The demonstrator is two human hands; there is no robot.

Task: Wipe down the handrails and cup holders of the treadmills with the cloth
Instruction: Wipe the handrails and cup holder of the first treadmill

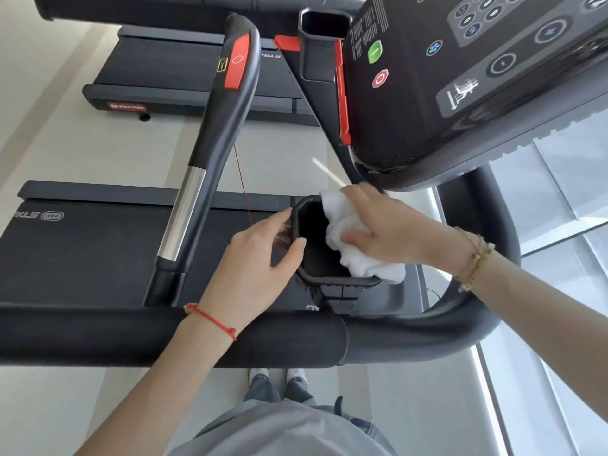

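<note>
Between the hands sits the black cup holder (316,255). Her left hand (253,264) grips its near rim, thumb hooked over the edge, apparently to steady it. Her right hand (388,225) presses the white cloth (352,245) against the far inner wall; whether her fingers curl round the cloth is hard to tell. Beyond her left hand runs the handrail (214,133).

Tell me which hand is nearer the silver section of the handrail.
Left. The left hand grips the cup holder's rim beside the silver section; the right hand presses the cloth on the holder's far side.
</note>
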